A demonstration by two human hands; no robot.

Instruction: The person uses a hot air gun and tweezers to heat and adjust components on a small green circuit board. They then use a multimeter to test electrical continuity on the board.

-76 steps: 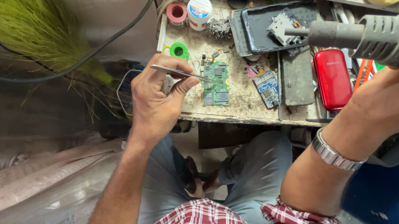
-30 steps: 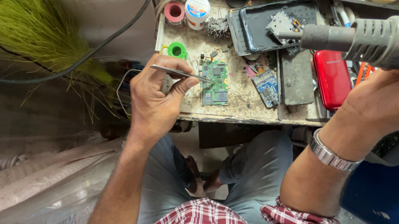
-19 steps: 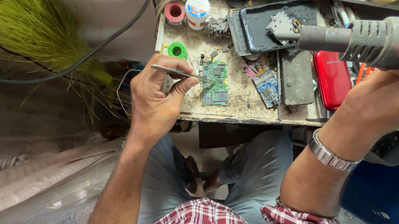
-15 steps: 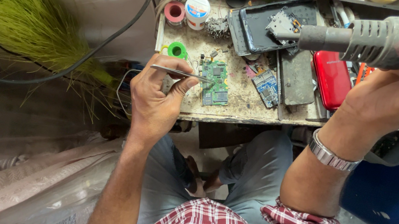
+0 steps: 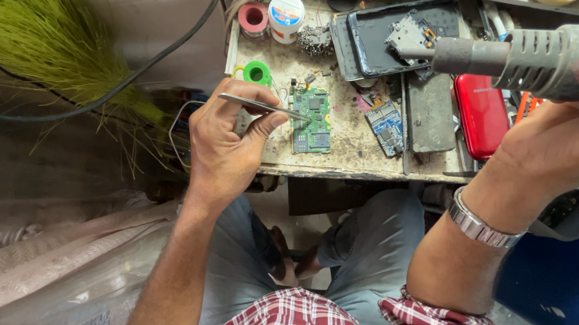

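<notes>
Left hand pinches tweezers (tips on the green circuit board lying on the workbench); right hand, wrist bent, fingers wrapped around a hot-air gun held above

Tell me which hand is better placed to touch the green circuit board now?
Left. The left hand holds tweezers whose tip is at the green circuit board. The right hand grips the hot air gun, raised above the bench.

One head camera looked steeply down from above the seated person, close over the counter at the far edge, lap nearest, the floor at left.
</notes>
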